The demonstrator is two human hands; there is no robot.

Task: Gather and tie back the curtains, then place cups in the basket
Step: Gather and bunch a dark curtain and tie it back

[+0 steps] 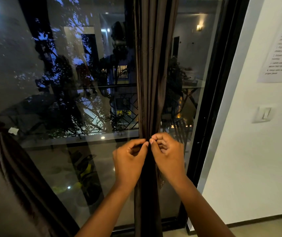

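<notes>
A dark brown curtain (151, 74), gathered into narrow vertical folds, hangs before the glass door (78, 100). Left hand (129, 161) and right hand (168, 155) pinch it mid-height, possibly gripping a tie.

Both my forearms reach up and forward from below, bare, converging toward the middle. My left hand (130, 159) is back-side toward me, fingers curled inward, thumb and forefinger tips pressed together in a pinch. My right hand (166, 151) mirrors it just beside, fingers curled, forefinger and thumb pinched. The two pinches nearly touch, fingertip to fingertip, wrists slightly apart.
</notes>
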